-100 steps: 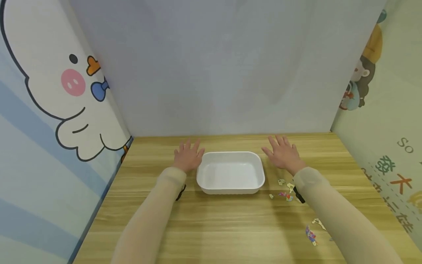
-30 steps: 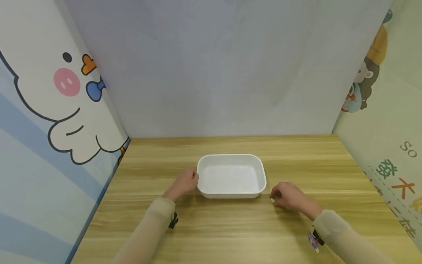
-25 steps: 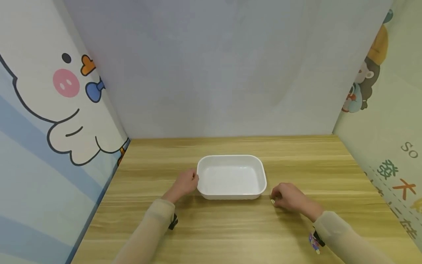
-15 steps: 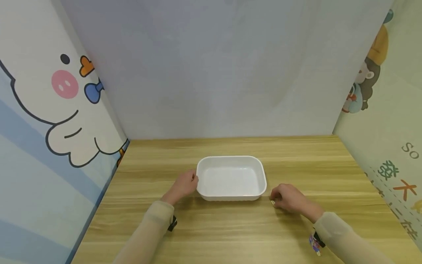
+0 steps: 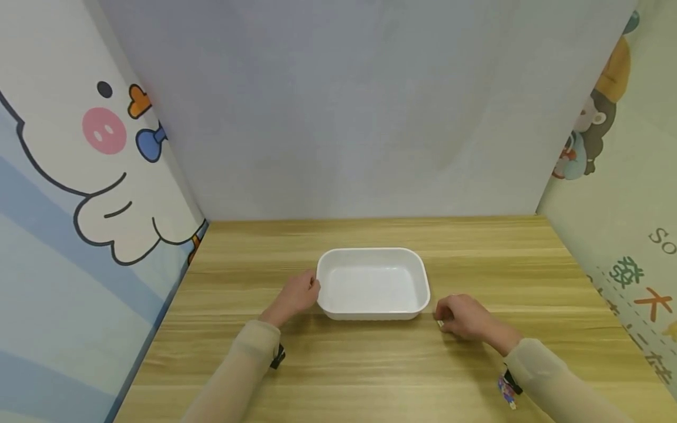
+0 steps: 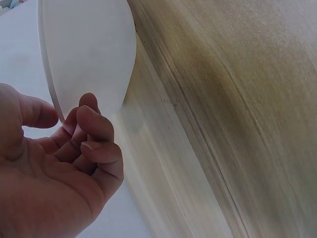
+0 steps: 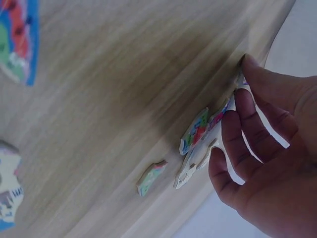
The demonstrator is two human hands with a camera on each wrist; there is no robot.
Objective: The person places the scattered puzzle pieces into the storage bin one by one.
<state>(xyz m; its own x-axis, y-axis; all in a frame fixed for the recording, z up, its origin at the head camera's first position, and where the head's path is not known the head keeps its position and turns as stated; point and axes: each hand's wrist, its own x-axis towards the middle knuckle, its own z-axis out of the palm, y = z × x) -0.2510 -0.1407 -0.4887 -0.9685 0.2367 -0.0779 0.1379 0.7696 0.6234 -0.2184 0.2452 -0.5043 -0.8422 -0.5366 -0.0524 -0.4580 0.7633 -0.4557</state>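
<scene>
A white rectangular basin (image 5: 372, 315) stands on the wooden table. My left hand (image 5: 297, 295) holds its left side; in the left wrist view, thumb and index finger pinch the basin's rim (image 6: 49, 79) while the other fingers curl below. To the right of the basin, my right hand (image 5: 466, 317) is low over the table. Thumb and index finger pinch a small flat printed piece (image 5: 440, 323), mostly hidden by the fingers. Under the right hand, the right wrist view shows several thin, irregular pieces, among them a red-blue-green piece (image 7: 194, 131) and a greenish piece (image 7: 152, 177).
A purple-and-blue piece (image 5: 506, 392) lies by the right wrist strap. Larger printed pieces, one red, green and blue (image 7: 19, 42) and one with lettering (image 7: 7, 186), show at the right wrist view's left edge. Walls enclose the table (image 5: 338, 376) at back and sides.
Earlier both hands were spread beside the basin. The left has since come to its rim, and the right has come nearer and taken a small piece. Over the last second both stay almost still.
</scene>
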